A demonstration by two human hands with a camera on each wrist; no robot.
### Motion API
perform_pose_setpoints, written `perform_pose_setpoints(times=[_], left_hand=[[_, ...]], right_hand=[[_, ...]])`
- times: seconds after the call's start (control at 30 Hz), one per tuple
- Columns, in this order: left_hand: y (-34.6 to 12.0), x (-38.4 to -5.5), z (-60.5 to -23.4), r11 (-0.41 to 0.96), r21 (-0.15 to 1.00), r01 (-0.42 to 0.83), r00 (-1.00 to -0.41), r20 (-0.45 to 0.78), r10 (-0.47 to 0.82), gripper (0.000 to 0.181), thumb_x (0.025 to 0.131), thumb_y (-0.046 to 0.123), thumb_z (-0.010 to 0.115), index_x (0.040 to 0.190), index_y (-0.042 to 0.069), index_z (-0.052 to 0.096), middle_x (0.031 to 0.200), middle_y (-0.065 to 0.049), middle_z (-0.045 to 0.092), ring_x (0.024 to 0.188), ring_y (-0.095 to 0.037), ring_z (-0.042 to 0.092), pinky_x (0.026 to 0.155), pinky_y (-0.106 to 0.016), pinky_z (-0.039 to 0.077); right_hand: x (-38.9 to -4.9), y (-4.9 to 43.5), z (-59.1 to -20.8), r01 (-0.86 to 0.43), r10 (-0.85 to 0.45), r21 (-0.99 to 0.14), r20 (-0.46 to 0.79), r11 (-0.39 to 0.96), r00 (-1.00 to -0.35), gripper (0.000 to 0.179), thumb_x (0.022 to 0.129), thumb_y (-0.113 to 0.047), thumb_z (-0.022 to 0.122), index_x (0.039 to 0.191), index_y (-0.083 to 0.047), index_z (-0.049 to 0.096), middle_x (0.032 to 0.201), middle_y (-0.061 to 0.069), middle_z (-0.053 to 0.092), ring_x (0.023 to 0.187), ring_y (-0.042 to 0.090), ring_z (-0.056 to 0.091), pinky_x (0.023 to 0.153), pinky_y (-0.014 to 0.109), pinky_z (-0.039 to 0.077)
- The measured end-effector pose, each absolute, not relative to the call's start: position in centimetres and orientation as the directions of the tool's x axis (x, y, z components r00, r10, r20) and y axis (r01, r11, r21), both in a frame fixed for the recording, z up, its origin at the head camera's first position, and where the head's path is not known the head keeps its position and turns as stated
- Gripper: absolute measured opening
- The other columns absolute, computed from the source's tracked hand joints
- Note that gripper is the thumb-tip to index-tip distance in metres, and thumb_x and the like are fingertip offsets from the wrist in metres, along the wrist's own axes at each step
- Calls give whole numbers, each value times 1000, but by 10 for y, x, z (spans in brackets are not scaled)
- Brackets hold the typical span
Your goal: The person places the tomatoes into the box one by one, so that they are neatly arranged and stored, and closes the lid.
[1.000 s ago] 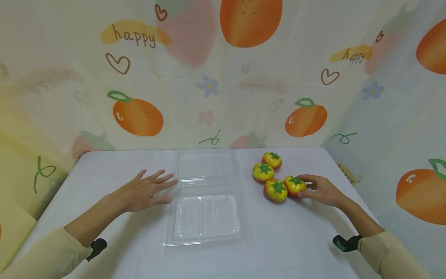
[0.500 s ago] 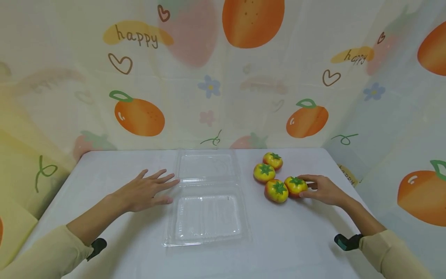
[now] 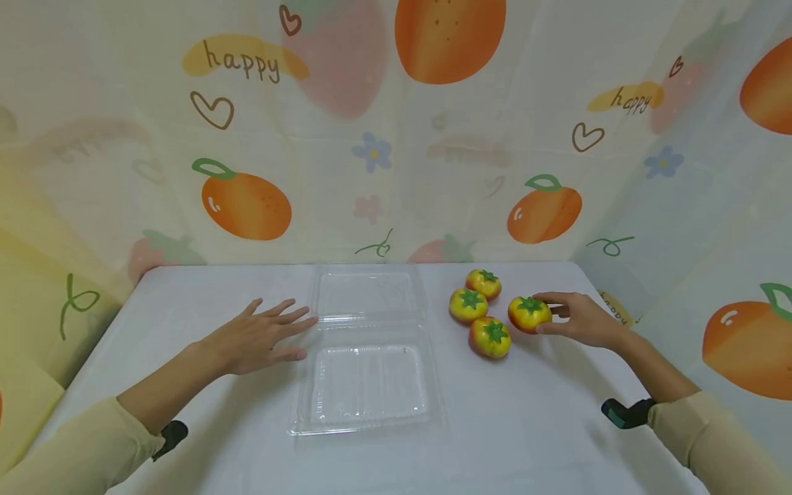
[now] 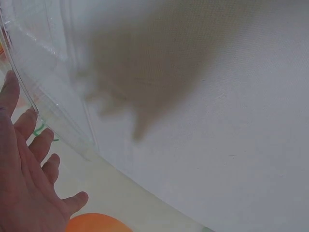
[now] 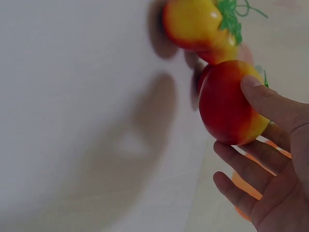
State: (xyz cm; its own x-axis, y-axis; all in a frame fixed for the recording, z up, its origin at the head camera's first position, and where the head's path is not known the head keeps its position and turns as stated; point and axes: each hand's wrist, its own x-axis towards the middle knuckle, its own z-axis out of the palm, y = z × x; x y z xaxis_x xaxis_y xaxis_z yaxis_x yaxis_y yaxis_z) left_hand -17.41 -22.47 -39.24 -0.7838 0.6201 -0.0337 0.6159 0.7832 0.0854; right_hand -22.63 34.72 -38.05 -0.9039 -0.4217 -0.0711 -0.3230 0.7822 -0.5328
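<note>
Between thumb and fingers my right hand point(image 3: 581, 320) holds a yellow-and-red tomato point(image 3: 529, 316) with a green star-shaped top. The right wrist view shows this tomato point(image 5: 227, 104) raised off the table, its red underside visible. Three similar tomatoes stand just left of it: a back one point(image 3: 483, 283), a middle one point(image 3: 468, 305) and a front one point(image 3: 489, 337). My left hand point(image 3: 256, 340) is spread with straight fingers at the left edge of a clear plastic clamshell box point(image 3: 371, 419), which lies unfolded. The left fingertips reach the box's rim near its hinge; whether they press it I cannot tell.
A white cloth covers the table point(image 3: 520, 426). The box's lid point(image 3: 368, 292) lies flat behind its tray. Behind the table hangs a printed curtain point(image 3: 396, 172) with fruit drawings, and it continues along both sides.
My right hand has lifted the tomato off the table and shifted it slightly right and up, apart from the front tomato. The left hand has stayed in place.
</note>
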Motion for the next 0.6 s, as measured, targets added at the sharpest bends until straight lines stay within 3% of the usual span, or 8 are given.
perform_pose_setpoints(times=[0.6], left_hand=[[-226,-173,-395,788,97,608,-789,-31,613,65,98,58,49,151,19,45,154,-9,45,144,-38,33,109,-72,23]], right_hand=[[-237,282,-344,-458,-542,-449,-70,767,-838,63,86,-29,79,138,-1,57,136,19,59,118,39,61,95,52,52]])
